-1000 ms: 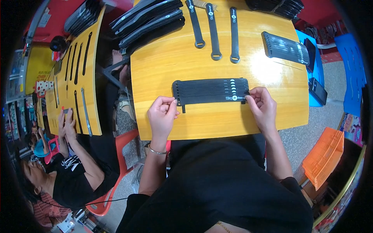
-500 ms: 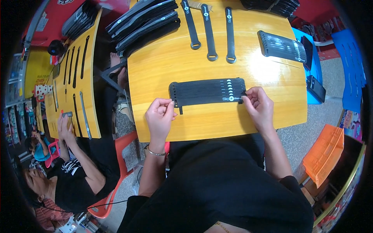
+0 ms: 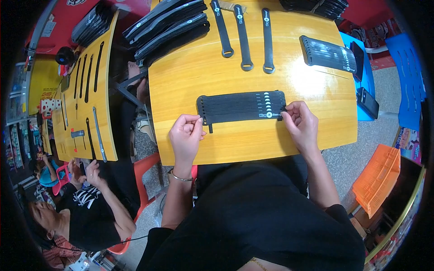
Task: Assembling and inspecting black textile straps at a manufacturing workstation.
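Note:
A fanned stack of black straps (image 3: 235, 107) lies across the table in front of me, with slotted ends at its left and white print near its right. Thumb and fingers of my left hand (image 3: 184, 137) are pinched at the stack's lower left corner, on the end of the nearest strap. At the opposite end my right hand (image 3: 302, 125) pinches the same strap near its tip, its fingers partly hiding that corner. A short dark tab (image 3: 210, 128) sticks out below the stack beside my left fingertips.
Three single straps (image 3: 244, 40) lie farther back on the yellow table (image 3: 253, 149). Piled straps (image 3: 167, 29) stand at the far left, and another fanned set (image 3: 328, 54) at the right. A phone (image 3: 368, 103) rests on a blue surface. Leftward, a person sits at another table (image 3: 101, 67).
My hands and the stack stay in place. The person at left has drawn both hands back from their table, leaving a small dark object lying there.

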